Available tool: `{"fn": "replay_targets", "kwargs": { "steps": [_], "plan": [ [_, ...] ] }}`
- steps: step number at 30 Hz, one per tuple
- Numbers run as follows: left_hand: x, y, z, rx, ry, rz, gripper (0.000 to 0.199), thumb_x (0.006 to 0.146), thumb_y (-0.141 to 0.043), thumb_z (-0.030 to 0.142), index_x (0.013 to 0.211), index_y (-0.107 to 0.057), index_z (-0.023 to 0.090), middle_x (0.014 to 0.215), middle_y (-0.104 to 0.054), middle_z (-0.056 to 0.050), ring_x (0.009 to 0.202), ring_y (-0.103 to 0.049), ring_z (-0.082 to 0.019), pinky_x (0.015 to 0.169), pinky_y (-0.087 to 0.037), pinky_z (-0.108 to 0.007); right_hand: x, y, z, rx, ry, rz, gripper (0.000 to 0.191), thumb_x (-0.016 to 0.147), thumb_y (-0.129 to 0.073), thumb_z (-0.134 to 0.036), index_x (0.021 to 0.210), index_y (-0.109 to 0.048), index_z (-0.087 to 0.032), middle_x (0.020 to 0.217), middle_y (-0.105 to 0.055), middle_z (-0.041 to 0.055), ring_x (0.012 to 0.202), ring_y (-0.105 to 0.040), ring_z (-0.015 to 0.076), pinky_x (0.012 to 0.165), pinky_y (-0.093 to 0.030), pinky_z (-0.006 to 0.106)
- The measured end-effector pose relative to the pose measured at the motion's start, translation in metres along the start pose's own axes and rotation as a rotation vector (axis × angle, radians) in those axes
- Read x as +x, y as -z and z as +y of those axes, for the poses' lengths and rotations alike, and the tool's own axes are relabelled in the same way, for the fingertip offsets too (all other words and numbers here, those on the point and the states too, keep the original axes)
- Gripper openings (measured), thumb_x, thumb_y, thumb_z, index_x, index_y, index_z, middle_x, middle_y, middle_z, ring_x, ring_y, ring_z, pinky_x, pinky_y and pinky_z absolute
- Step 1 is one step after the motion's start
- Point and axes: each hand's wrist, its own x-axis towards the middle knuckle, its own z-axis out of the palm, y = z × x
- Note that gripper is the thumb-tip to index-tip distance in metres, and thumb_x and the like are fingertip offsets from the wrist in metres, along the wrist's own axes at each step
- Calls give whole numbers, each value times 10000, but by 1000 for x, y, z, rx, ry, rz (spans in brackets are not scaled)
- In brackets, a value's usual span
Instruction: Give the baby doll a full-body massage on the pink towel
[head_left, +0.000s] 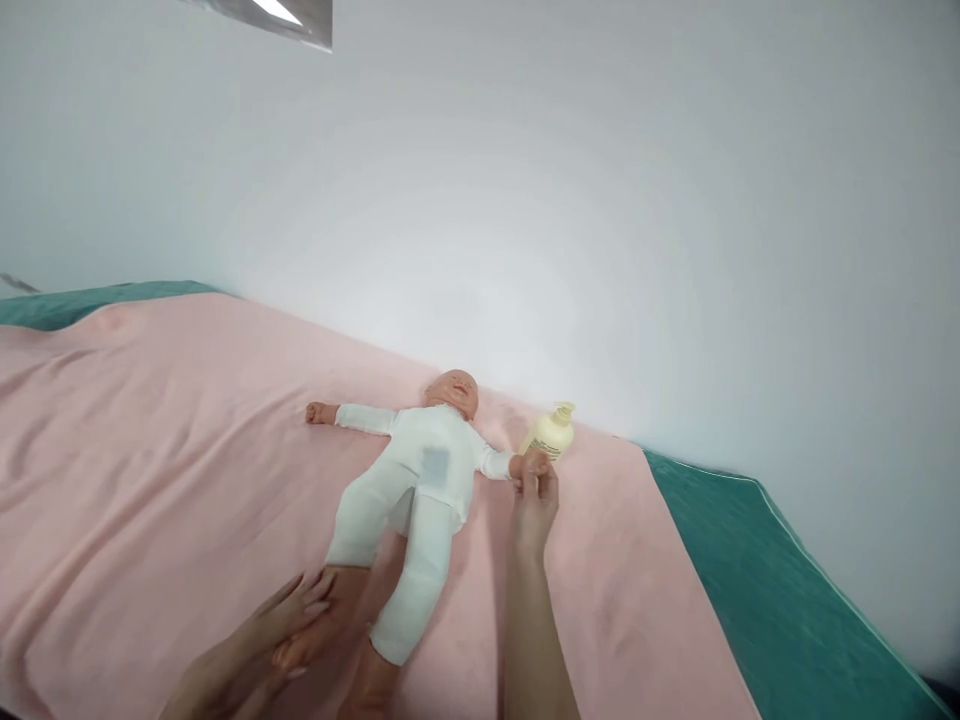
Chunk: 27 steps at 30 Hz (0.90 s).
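A baby doll (435, 450) in a white cloth body suit lies on its back on a pink sheet, arms spread and head toward the wall. A grey square patch marks its chest. My left hand (281, 625) is around the doll's bare lower leg and foot, fingers along the shin and thumb by the foot. My right hand (535, 500) reaches up to the doll's hand on the right side and pinches it between fingers and thumb. Just behind that hand stands a pale yellow pump bottle (553, 432), its lower part partly hidden by my fingers.
The pink sheet (187, 430) covers the bed and has folds at the left. Green bedding (772, 570) shows at the right and at the far left corner. A white wall (525, 200) rises behind the bed. A shiny grey object (311, 25) hangs at the top left.
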Motion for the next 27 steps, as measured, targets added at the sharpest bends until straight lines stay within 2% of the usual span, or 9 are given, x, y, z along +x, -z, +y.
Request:
{"fn": "replay_targets", "kwargs": {
  "steps": [1, 3, 6, 8, 11, 15, 20, 24, 27],
  "plan": [
    [8, -2, -2, -7, 2, 9, 385, 897, -525, 357, 1280, -517, 402, 1246, -631, 31, 1175, -574, -213, 887, -561, -301, -9, -6, -1, 2, 39, -39, 403, 817, -641, -396, 1160, -592, -189, 1088, -631, 67, 833, -606, 147, 644, -497, 226],
    [28, -8, -3, -43, 24, 23, 433, 888, -541, 314, 1309, -490, 398, 1285, -606, 47, 1193, -556, -205, 926, -539, -284, -25, -17, 0, -45, 183, -201, 392, 809, -647, -329, 1176, -593, -202, 1100, -627, 72, 799, -594, 139, 665, -492, 240],
    [59, -17, 0, -168, 94, 59, 402, 891, -552, 289, 1289, -515, 331, 1313, -587, 12, 1204, -544, -203, 980, -490, -293, -41, -26, 6, -191, 426, -486, 344, 830, -592, -213, 1171, -624, -238, 1125, -594, 79, 846, -593, 157, 643, -494, 244],
    [79, -22, 3, -257, 150, 99, 363, 892, -557, 310, 1253, -545, 275, 1301, -597, -27, 1202, -550, -212, 993, -480, -311, -44, -27, 9, -266, 527, -641, 380, 838, -535, -145, 1187, -625, -264, 1147, -570, 79, 925, -593, 173, 651, -509, 245],
    [104, -27, 7, -344, 238, 142, 369, 881, -570, 360, 1221, -558, 218, 1286, -605, -70, 1184, -567, -229, 981, -495, -342, -44, -26, 9, -337, 595, -746, 452, 836, -476, -79, 1221, -606, -279, 1134, -567, 70, 979, -591, 176, 723, -531, 256],
    [121, -31, 8, -396, 292, 144, 398, 865, -577, 402, 1209, -564, 204, 1292, -599, -76, 1188, -561, -239, 984, -493, -354, -43, -27, 4, -394, 638, -789, 464, 843, -461, -57, 1228, -597, -276, 1120, -572, 61, 1015, -588, 169, 826, -529, 270],
    [118, -27, 1, -333, 249, 119, 391, 888, -546, 379, 1247, -533, 224, 1303, -590, -63, 1200, -550, -237, 990, -488, -351, -41, -26, 5, -404, 694, -792, 460, 853, -452, -71, 1241, -583, -282, 1137, -573, 56, 1040, -579, 170, 881, -509, 289],
    [99, -20, -1, -237, 112, 99, 378, 916, -506, 309, 1292, -496, 268, 1321, -576, -29, 1260, -496, -222, 1041, -434, -348, -29, -17, 4, -358, 616, -687, 407, 862, -484, -142, 1233, -590, -271, 1164, -570, 70, 1035, -572, 188, 803, -518, 282],
    [75, -16, 2, -197, 30, 59, 402, 924, -475, 252, 1325, -464, 281, 1367, -537, -23, 1291, -460, -214, 1056, -413, -354, -17, -7, -3, -320, 452, -508, 348, 855, -557, -248, 1199, -604, -242, 1168, -590, 79, 886, -596, 176, 721, -506, 279]
  ]
}}
